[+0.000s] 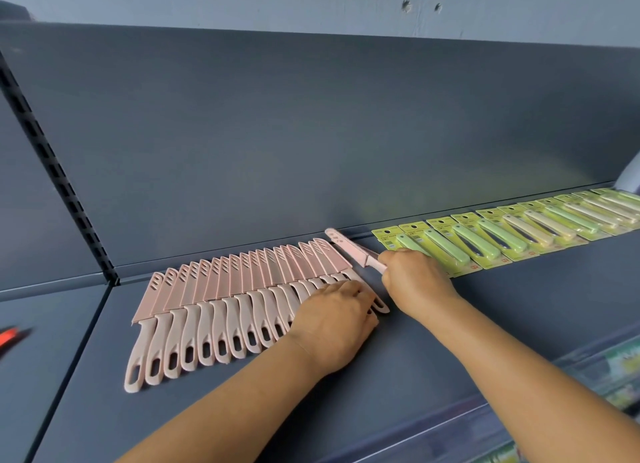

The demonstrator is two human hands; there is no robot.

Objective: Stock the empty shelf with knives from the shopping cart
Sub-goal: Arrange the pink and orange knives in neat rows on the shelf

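Several pink sheathed knives lie side by side in an overlapping row on the dark grey shelf, handles toward me. My left hand rests palm down on the handles at the row's right end, fingers together. My right hand grips the handle of one more pink knife. That knife is tilted, with its sheathed blade pointing up and left just past the row's last knife. The shopping cart is out of view.
To the right, a row of green and cream knives on yellow-green cards runs along the shelf's back. The shelf's back panel rises behind. A slotted upright divides off a left shelf with a red object. Lower shelves show at the bottom right.
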